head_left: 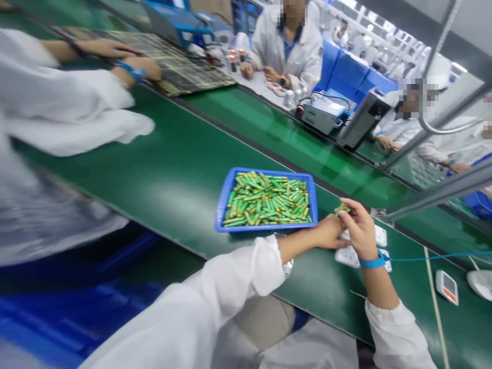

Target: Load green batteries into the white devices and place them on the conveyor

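Observation:
A blue tray [220, 218] full of loose green batteries [265, 200] with gold-coloured ends rests on the green bench. Just off its right side is my left hand [328, 233], low over the bench; its fingertips are mostly hidden behind my other hand. My right hand [360, 230] is raised there, with fingers and thumb closed on a few green batteries [341, 208]. Under and beside both hands lie several small white devices [348, 256], partly covered. A blue wrist strap [372, 261] circles my right wrist, and its cord runs off to the right.
Farther right on the bench are a white device with a screen [447, 287] and a white rounded object [480, 283]. A metal post [418, 192] slants across the right. At left a co-worker's hands [142, 67] rest near a dark gridded panel [184, 72]. Another person sits opposite.

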Demonstrator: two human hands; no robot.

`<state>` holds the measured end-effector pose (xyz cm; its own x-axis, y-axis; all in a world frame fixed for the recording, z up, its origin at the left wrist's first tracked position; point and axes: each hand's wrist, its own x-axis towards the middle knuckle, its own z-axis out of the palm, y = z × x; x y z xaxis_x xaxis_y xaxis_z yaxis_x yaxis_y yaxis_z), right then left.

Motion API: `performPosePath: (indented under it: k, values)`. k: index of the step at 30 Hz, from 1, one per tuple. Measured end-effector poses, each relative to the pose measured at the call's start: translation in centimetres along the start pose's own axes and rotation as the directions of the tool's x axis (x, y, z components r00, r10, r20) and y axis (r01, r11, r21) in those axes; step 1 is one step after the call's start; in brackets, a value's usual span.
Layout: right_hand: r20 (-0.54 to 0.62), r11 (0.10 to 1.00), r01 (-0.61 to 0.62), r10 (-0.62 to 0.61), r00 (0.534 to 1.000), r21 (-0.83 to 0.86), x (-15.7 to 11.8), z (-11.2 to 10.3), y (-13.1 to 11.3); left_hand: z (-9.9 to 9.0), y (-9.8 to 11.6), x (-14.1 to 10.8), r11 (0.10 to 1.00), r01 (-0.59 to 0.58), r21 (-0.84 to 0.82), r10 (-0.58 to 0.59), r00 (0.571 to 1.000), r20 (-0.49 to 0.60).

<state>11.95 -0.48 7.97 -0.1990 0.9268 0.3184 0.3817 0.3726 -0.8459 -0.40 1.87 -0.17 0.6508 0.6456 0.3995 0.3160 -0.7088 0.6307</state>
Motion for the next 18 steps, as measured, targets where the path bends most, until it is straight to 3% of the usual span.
performPosePath:
  k: [3, 6, 10, 18]
  values:
    - [-0.189, 0.992, -0.113, 0.12, 0.975, 0.047, -3.0, -4.6, 3.6, -1.1, 0.0, -0.2, 0.998, 0.045, -0.048, -0.041, 0.996, 0.085]
    - [-0.266, 0.986, -0.169, 0.165, 0.95, 0.01, -5.4, -7.1, 6.0, -1.5, 0.0, -0.3, 0.995, 0.067, -0.069, -0.06, 0.993, 0.105]
    - [-0.178, 0.969, -0.186, 0.157, 0.972, -0.164, -6.8, -7.6, 6.7, -1.3, 0.0, -0.7, 0.989, 0.122, -0.079, -0.114, 0.989, 0.1]
    - [0.05, 0.939, 0.058, -0.043, 0.998, -0.338, -7.1, -7.0, 6.4, -1.5, 0.1, -1.3, 0.973, 0.198, -0.119, -0.189, 0.978, 0.086]
